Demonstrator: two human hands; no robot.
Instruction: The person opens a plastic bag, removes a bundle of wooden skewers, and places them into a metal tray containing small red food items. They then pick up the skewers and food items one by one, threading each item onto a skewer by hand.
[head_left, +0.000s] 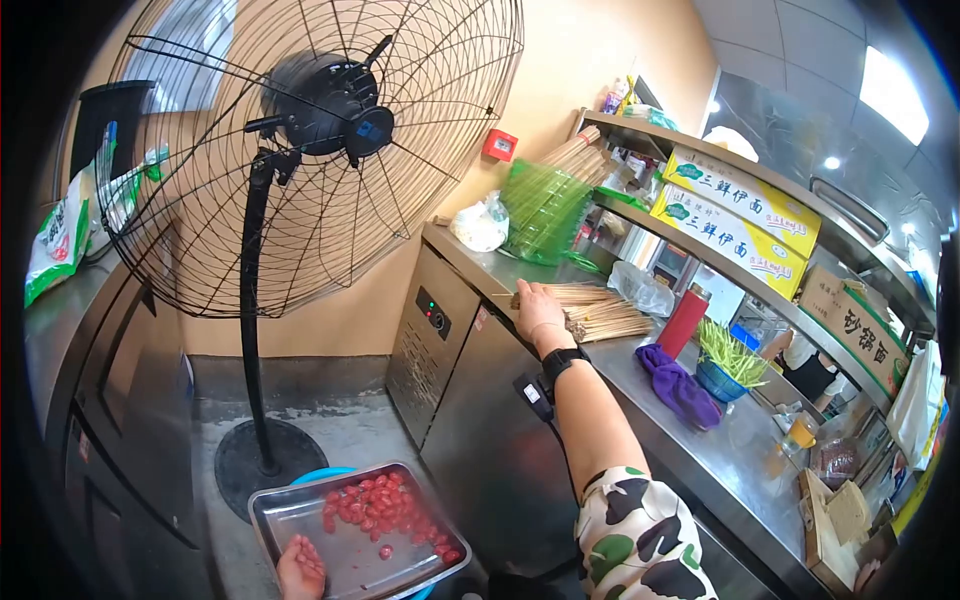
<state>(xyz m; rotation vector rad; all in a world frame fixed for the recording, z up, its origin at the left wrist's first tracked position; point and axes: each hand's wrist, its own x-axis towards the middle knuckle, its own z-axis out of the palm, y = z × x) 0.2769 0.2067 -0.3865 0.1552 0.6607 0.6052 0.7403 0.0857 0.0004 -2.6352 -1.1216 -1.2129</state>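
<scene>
My right hand (537,312) reaches to the steel counter, its fingers closed around the ends of thin wooden skewers (605,312) lying in a loose pile. Below, at the near left corner of a metal tray (350,572), is my left hand (300,568). Its fingers are curled together, and whatever they hold, if anything, is hidden. Red, glossy, roundish pieces (375,503) lie heaped across the far and right side of the tray. Under the tray the rim of a blue basin (322,474) shows.
A large black fan (340,110) stands at left. Along the counter (690,440) are a green mesh bag (545,212), a red bottle (685,322), a purple cloth (680,385) and a blue basket of green vegetables (725,375). Yellow boxes (735,225) fill the shelf above.
</scene>
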